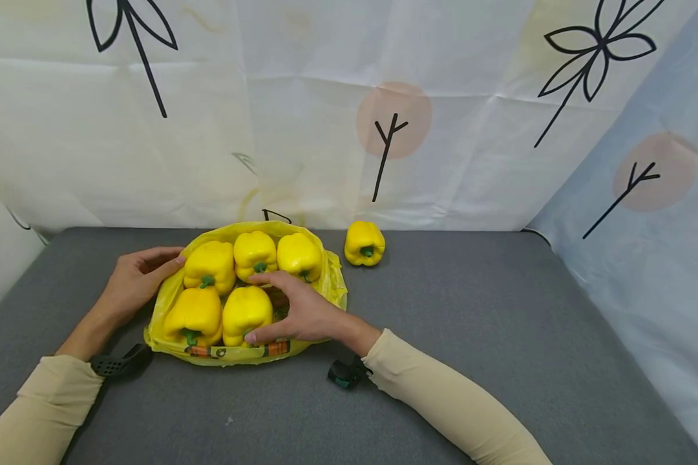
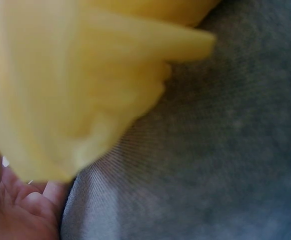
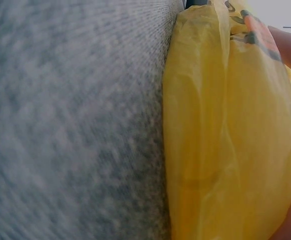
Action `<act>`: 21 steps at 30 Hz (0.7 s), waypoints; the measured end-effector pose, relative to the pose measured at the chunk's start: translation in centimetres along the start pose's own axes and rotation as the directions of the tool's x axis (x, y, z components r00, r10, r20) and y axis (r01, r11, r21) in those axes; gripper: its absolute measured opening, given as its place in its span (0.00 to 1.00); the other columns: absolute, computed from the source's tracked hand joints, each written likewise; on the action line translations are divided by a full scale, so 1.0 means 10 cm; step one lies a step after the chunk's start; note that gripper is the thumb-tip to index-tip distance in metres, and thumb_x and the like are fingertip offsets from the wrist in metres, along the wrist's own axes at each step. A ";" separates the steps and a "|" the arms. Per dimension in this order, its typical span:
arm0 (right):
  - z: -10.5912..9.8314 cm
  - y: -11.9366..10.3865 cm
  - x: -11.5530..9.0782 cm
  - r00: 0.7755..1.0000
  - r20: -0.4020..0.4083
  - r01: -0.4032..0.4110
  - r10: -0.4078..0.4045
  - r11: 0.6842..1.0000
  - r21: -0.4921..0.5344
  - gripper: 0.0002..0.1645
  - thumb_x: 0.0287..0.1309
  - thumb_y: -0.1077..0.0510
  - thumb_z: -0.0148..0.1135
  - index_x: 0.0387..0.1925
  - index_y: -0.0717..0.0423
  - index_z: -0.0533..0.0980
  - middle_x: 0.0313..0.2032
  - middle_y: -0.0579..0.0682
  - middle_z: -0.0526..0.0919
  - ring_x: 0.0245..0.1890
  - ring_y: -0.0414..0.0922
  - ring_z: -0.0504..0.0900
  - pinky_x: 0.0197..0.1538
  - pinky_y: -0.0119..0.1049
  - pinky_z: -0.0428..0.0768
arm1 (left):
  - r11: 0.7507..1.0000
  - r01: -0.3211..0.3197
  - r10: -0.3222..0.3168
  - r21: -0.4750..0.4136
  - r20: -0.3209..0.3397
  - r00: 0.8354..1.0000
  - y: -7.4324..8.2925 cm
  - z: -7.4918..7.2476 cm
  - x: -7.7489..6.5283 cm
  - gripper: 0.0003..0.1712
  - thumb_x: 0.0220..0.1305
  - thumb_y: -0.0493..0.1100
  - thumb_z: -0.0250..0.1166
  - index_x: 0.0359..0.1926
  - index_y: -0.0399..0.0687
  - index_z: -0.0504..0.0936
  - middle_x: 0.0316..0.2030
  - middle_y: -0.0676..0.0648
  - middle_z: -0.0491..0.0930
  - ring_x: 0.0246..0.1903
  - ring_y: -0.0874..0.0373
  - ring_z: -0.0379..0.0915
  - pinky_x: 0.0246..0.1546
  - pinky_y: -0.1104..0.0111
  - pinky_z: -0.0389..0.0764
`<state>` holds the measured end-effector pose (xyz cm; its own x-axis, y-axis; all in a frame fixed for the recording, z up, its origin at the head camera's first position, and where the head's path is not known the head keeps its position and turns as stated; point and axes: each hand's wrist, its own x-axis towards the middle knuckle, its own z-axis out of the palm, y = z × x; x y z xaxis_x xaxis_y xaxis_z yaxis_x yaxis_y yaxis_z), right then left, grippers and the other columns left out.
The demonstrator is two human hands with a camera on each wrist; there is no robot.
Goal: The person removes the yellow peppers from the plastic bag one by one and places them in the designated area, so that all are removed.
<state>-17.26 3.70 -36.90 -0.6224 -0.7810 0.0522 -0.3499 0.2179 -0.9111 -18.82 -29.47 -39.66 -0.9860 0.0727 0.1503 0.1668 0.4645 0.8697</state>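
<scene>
A yellow plastic bag (image 1: 169, 303) lies on the grey table with its mouth spread wide, and several yellow bell peppers (image 1: 209, 265) sit inside in two rows. At the bag's left rim, my left hand (image 1: 136, 278) holds the plastic edge, its thumb near the leftmost back pepper. My right hand (image 1: 305, 310) reaches over the right side of the bag. Its thumb and fingers span the front middle bell pepper (image 1: 244, 316), thumb at the near side, fingers at the far side. In both wrist views the bag's side (image 2: 70, 90) fills much of the picture.
A single yellow bell pepper (image 1: 364, 244) stands outside the bag, at the table's back edge. Behind the grey table (image 1: 471, 310) hangs a white cloth (image 1: 302, 129) with plant drawings. A bluish-white cloth (image 1: 663, 258) hangs along the right side.
</scene>
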 end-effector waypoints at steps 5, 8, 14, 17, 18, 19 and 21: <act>0.00 0.01 0.00 0.998 0.036 -0.053 0.053 0.999 0.000 0.54 0.58 0.55 0.76 0.79 0.50 0.55 0.73 0.45 0.63 0.65 0.35 0.70 0.63 0.29 0.72 | 1.000 -0.009 0.009 -0.010 0.002 1.000 -0.01 0.00 0.00 0.26 0.76 0.49 0.61 0.65 0.35 0.77 0.44 0.72 0.80 0.42 0.74 0.78 0.38 0.80 0.81; 0.00 0.02 0.00 0.996 0.043 -0.072 0.072 0.997 -0.012 0.55 0.58 0.54 0.76 0.79 0.48 0.55 0.72 0.43 0.64 0.64 0.34 0.70 0.62 0.29 0.73 | 1.000 -0.013 0.013 -0.017 0.002 1.000 -0.02 0.00 0.00 0.26 0.76 0.49 0.61 0.65 0.36 0.77 0.44 0.72 0.80 0.42 0.74 0.78 0.38 0.80 0.81; 0.00 0.03 0.00 0.996 0.047 -0.078 0.079 0.997 -0.021 0.55 0.57 0.53 0.77 0.79 0.46 0.55 0.71 0.42 0.66 0.63 0.34 0.71 0.61 0.29 0.74 | 1.000 -0.019 0.019 -0.017 0.003 1.000 -0.01 0.00 0.00 0.25 0.76 0.48 0.61 0.65 0.36 0.78 0.44 0.71 0.80 0.41 0.74 0.79 0.38 0.79 0.81; 0.01 0.04 0.00 0.995 0.052 -0.078 0.079 0.997 -0.027 0.55 0.57 0.53 0.76 0.79 0.46 0.55 0.70 0.43 0.66 0.62 0.34 0.72 0.62 0.29 0.73 | 1.000 -0.018 0.018 -0.015 0.003 1.000 -0.01 0.00 0.00 0.25 0.76 0.48 0.61 0.64 0.36 0.78 0.44 0.72 0.80 0.41 0.74 0.79 0.37 0.79 0.81; 0.01 0.04 0.00 0.995 0.055 -0.078 0.079 0.997 -0.027 0.56 0.57 0.53 0.76 0.79 0.47 0.54 0.70 0.43 0.67 0.62 0.34 0.72 0.61 0.29 0.73 | 1.000 -0.017 0.017 -0.015 0.002 1.000 -0.01 0.00 0.00 0.25 0.76 0.49 0.61 0.64 0.37 0.78 0.44 0.72 0.80 0.41 0.74 0.79 0.37 0.79 0.81; 0.01 0.05 0.00 0.995 0.057 -0.076 0.078 0.997 -0.026 0.56 0.57 0.53 0.76 0.79 0.47 0.54 0.69 0.44 0.67 0.62 0.34 0.72 0.62 0.29 0.73 | 1.000 -0.016 0.016 -0.014 0.001 1.000 -0.01 0.00 0.00 0.25 0.76 0.49 0.61 0.64 0.37 0.78 0.44 0.72 0.80 0.41 0.74 0.78 0.37 0.79 0.81; 0.01 0.05 0.00 0.995 0.059 -0.077 0.078 0.997 -0.019 0.56 0.57 0.54 0.76 0.79 0.48 0.54 0.69 0.44 0.67 0.62 0.35 0.72 0.61 0.29 0.74 | 1.000 -0.014 0.014 -0.013 -0.001 1.000 -0.01 0.00 0.00 0.25 0.76 0.49 0.61 0.64 0.36 0.78 0.44 0.72 0.80 0.41 0.75 0.78 0.37 0.79 0.81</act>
<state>-17.37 3.76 -37.41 -0.6051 -0.7950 -0.0434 -0.3139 0.2883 -0.9046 -18.83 -29.46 -39.75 -0.9836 0.0784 0.1626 0.1805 0.4516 0.8738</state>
